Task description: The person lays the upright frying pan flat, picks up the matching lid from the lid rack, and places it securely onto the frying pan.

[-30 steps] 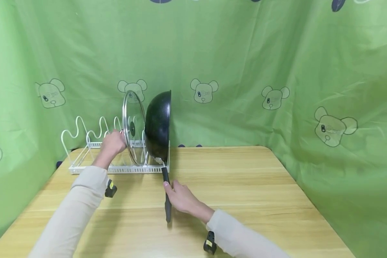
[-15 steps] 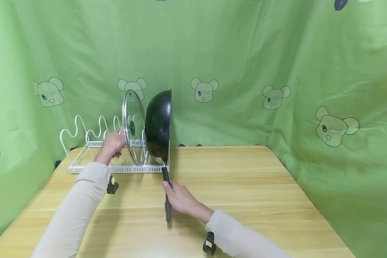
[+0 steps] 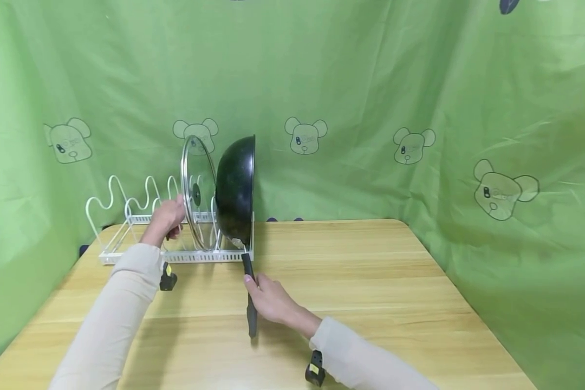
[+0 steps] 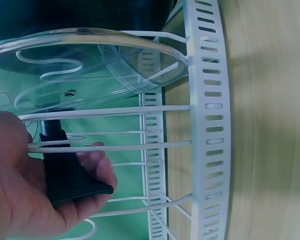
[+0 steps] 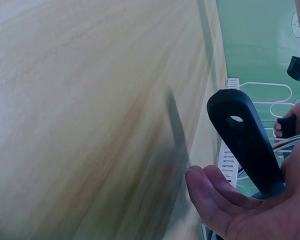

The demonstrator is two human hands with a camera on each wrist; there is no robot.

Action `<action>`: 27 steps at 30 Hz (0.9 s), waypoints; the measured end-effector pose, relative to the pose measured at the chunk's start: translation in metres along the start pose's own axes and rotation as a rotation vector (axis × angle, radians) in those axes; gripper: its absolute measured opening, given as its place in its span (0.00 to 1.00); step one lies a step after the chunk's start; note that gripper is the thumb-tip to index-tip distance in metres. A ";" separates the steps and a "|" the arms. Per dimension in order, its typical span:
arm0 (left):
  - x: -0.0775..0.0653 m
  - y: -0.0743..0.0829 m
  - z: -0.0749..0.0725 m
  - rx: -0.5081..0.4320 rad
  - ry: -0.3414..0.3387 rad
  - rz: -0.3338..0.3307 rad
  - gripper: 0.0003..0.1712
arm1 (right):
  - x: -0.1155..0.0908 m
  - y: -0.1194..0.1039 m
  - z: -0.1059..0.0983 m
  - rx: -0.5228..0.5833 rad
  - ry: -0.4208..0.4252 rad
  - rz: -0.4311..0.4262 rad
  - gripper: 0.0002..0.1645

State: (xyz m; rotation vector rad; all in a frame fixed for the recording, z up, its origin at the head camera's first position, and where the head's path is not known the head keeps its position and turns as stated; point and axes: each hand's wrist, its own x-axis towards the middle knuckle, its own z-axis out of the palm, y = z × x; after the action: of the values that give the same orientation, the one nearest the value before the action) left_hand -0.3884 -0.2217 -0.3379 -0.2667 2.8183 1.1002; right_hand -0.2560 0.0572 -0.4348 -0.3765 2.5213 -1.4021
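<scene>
A black wok [image 3: 236, 189] stands on its side in the right end of the white wire rack [image 3: 185, 257], its handle [image 3: 252, 319] pointing toward the front of the table. My right hand [image 3: 275, 300] holds that handle, thumb on top; in the right wrist view its fingers [image 5: 215, 192] lie loosely bent beside the handle. Left of the wok, a glass lid [image 3: 202, 216] with a metal rim stands upright in the rack. My left hand [image 3: 168, 216] is at its left side. The left wrist view shows my fingers [image 4: 104, 172] curled round the lid's black knob [image 4: 67, 177].
White wire loops [image 3: 109, 195] of the rack rise left of my left hand. The rack stands on a wooden table [image 3: 351, 287], near its back left. A green curtain [image 3: 361, 76] with bear prints hangs behind and at both sides.
The whole head view has shifted slightly left. My left wrist has turned a little, so fingers now show beneath the hand. Lid, wok and right hand keep their places.
</scene>
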 end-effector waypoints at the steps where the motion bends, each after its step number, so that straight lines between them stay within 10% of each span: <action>1: 0.000 0.001 -0.001 0.001 -0.008 -0.001 0.44 | 0.000 0.000 0.000 0.000 -0.001 -0.001 0.29; 27: 0.003 0.007 -0.013 -0.020 -0.089 -0.033 0.41 | -0.001 -0.001 0.003 -0.012 0.023 -0.023 0.29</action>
State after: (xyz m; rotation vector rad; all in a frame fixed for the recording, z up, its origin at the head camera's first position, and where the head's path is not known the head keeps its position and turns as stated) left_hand -0.3927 -0.2258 -0.3245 -0.2585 2.7168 1.1062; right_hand -0.2535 0.0545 -0.4350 -0.3947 2.5523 -1.4085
